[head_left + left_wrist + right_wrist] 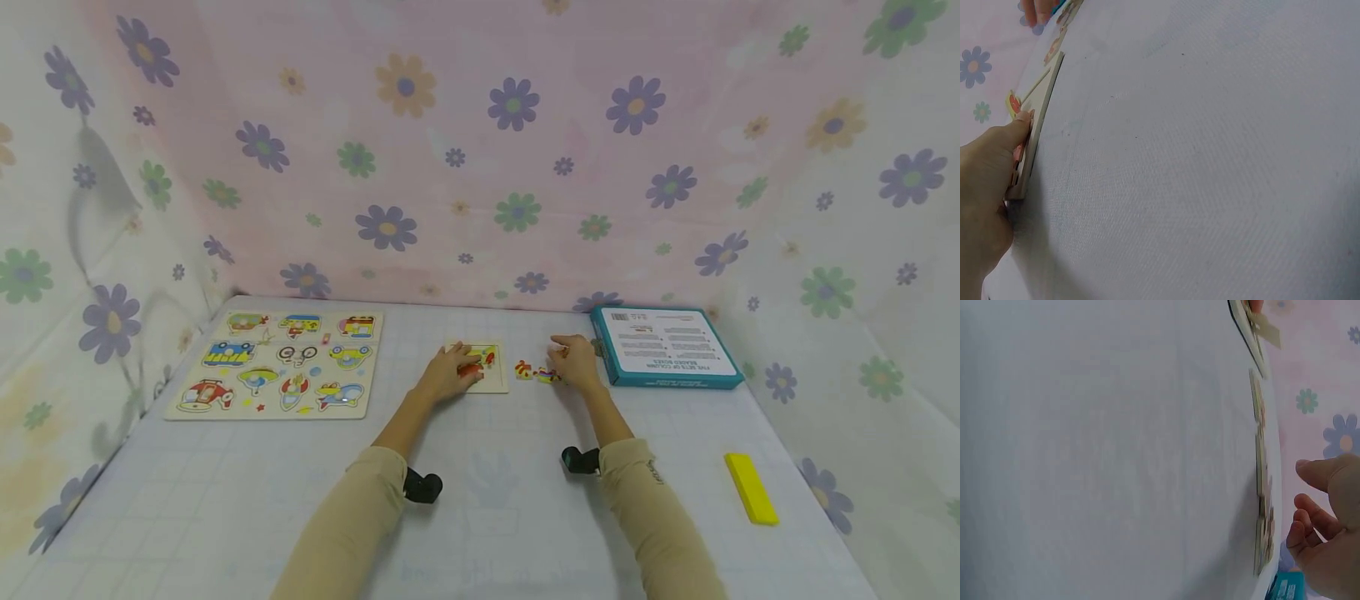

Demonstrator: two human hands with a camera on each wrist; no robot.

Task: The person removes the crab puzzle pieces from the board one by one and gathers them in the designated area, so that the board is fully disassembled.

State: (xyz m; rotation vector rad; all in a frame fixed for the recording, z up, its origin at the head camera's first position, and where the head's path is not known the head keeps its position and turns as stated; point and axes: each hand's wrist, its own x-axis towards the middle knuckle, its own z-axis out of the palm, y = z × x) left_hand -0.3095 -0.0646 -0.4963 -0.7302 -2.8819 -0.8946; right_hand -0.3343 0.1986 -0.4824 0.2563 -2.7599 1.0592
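My left hand [444, 374] rests over the left side of a small wooden jigsaw board [495, 387], thumb and fingertips on it. Red shows between the thumb and fingers. In the left wrist view a red and yellow jigsaw piece [1013, 103] sticks up at a tilt just beyond the thumb; the other fingers are hidden there. Over the loose jigsaw pieces [523, 370] right of the board hovers my right hand [576, 364]. In the right wrist view its thumb stands apart from the loosely bent fingers, with nothing between them, beside the row of pieces [1262, 465].
On the left lies a large peg puzzle board [258, 400] with vehicle pictures. A teal and white box [671, 343] is close to the right hand's far side. A yellow block [752, 490] lies at the right. Flowered cloth [480, 167] walls the table's back and sides.
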